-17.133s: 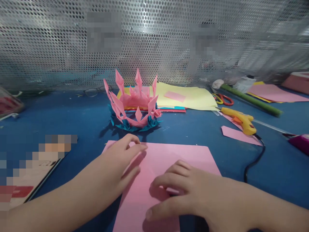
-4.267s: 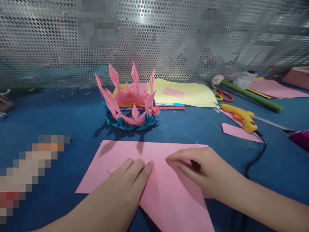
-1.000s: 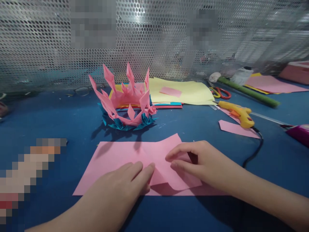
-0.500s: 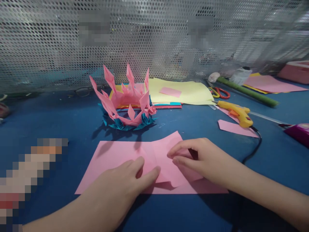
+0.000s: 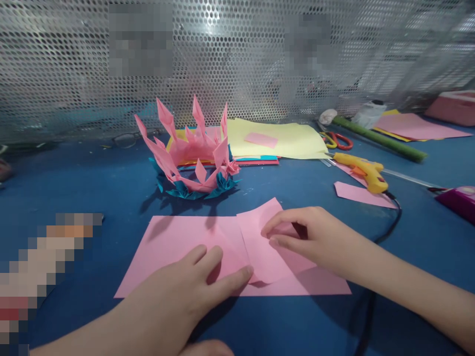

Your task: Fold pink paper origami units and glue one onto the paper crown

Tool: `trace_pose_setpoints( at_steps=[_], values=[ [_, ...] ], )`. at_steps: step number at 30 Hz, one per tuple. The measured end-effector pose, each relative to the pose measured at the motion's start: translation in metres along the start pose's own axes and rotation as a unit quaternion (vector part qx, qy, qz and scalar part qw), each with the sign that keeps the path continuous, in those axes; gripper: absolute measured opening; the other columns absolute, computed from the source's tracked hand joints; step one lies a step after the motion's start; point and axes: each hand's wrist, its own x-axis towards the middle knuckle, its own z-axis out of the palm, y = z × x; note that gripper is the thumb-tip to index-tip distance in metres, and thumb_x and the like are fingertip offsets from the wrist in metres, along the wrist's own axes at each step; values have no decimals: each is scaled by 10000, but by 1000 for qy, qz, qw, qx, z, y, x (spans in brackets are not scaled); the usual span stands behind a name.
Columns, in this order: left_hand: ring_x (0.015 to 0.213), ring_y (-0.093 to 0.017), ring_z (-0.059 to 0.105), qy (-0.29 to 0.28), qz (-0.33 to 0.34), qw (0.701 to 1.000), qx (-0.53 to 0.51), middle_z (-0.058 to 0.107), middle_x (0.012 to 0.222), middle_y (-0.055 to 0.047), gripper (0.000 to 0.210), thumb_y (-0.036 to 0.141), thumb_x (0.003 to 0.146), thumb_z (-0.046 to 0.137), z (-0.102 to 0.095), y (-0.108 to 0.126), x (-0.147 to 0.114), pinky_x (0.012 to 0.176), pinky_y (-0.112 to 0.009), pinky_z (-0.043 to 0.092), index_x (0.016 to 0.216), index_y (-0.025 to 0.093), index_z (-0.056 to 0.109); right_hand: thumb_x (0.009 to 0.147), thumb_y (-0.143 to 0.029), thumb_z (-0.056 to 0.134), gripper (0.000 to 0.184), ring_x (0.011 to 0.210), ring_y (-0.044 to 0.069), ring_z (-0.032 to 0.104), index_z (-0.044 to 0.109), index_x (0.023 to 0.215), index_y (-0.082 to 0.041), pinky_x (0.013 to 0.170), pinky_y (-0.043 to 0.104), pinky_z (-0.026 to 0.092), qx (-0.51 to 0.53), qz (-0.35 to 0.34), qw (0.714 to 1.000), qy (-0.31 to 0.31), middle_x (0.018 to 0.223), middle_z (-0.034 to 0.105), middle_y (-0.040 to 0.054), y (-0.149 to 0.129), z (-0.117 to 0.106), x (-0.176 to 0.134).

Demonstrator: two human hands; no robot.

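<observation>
A large pink paper sheet lies flat on the blue table. A smaller piece of pink paper rests over its right part, with its far corner raised and its left edge curling. My right hand pinches this smaller piece between thumb and fingers from the right. My left hand is spread over the near left of the large sheet. Its index fingertip touches beside the left edge of the smaller piece. Beyond the sheets stands a pink folded-paper crown with blue leaf shapes around its base.
To the right lie a yellow glue gun with a black cord, pink paper strips, red-handled scissors and a green stem. Yellow paper tops a stack behind the crown. A perforated metal screen closes the back.
The smaller pink paper has shifted slightly right with my right hand, its left edge now curling up. My left index finger has slid a little right, and the left thumb shows at the bottom.
</observation>
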Motion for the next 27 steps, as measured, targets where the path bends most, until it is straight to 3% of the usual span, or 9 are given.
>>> trace_pose_setpoints(
  at_steps=[5, 15, 20, 23, 27],
  values=[
    [981, -328, 646, -31, 35, 999, -1, 619, 1208, -76, 735, 596, 844, 693, -1, -8, 1, 797, -451, 569, 1508, 487, 398, 846, -181, 655, 149, 858, 213, 744, 781, 897, -241, 755, 301, 550, -9, 0, 1000, 5, 944, 822, -4, 1, -1, 1],
    [952, -313, 647, -10, 66, 997, 44, 626, 1194, -71, 725, 623, 856, 665, -1, -12, 4, 772, -418, 577, 1511, 524, 369, 832, -141, 652, 172, 773, 187, 731, 775, 893, -246, 687, 278, 525, -18, -2, 1000, 18, 890, 818, -21, 0, 0, 1],
    [848, -305, 638, -36, 65, 996, 42, 627, 1147, -93, 760, 599, 841, 685, -2, -11, 9, 739, -458, 581, 1522, 500, 364, 824, -188, 687, 166, 926, 221, 746, 776, 945, -259, 815, 309, 546, -13, -2, 1000, 4, 1024, 815, -15, 0, -3, -1],
    [892, -313, 630, -63, 48, 996, 52, 631, 1175, -106, 729, 589, 847, 681, -5, -7, 9, 780, -467, 578, 1512, 476, 405, 782, -245, 748, 276, 1070, 261, 717, 770, 1056, -271, 932, 352, 534, -7, 8, 1000, -24, 1184, 778, -6, -1, -7, -3],
    [847, -290, 622, -56, 50, 996, 47, 632, 1136, -96, 729, 591, 832, 694, -5, -7, 10, 760, -438, 580, 1501, 469, 430, 784, -254, 747, 318, 1106, 280, 702, 761, 1101, -281, 962, 375, 533, 6, 17, 999, -40, 1238, 756, 7, -1, -9, -4]
  ],
)
